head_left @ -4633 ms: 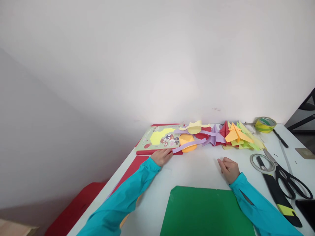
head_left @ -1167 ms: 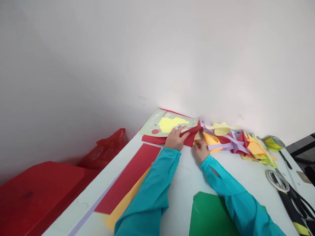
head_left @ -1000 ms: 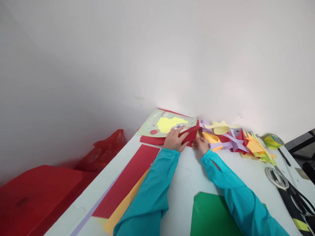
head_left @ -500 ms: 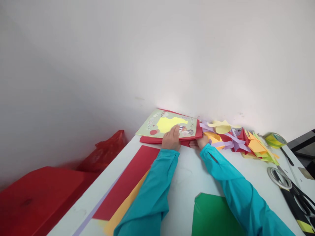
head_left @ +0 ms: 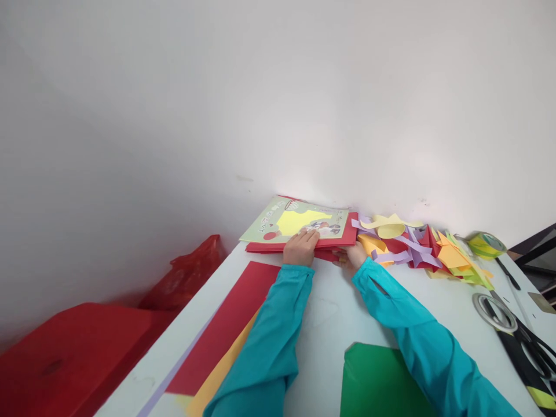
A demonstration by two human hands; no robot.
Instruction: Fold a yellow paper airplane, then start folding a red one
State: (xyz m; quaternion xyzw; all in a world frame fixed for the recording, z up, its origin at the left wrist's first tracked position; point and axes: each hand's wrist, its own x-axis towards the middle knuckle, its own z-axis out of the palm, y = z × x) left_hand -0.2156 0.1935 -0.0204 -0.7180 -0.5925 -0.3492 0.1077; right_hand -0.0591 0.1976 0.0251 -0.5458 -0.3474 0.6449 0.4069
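A stack of red paper [head_left: 353, 231] lies at the table's far edge by the wall, topped by a pale green printed paper pack cover [head_left: 256, 230] with a yellow window [head_left: 299, 220]. My left hand [head_left: 300, 248] grips the stack's front edge, fingers on top and thumb hidden. Around the front right corner, my right hand [head_left: 354, 255] has its fingers curled at the lower red sheets, partly underneath them. Its fingertips are partly hidden, and a small yellowish bit shows beside them.
Folded and cut coloured paper [head_left: 417, 246] is heaped on the right, near a tape roll [head_left: 486, 245], a clear tape roll [head_left: 480, 304] and black scissors [head_left: 532, 347]. Green paper [head_left: 377, 379] lies in front; red strips [head_left: 226, 324] lie left. A red stool [head_left: 78, 347] stands beside the table.
My right hand's fingers have gone from stretched out under the stack to curled at its edge. The left hand has slid slightly towards me, and the cover sits a little flatter.
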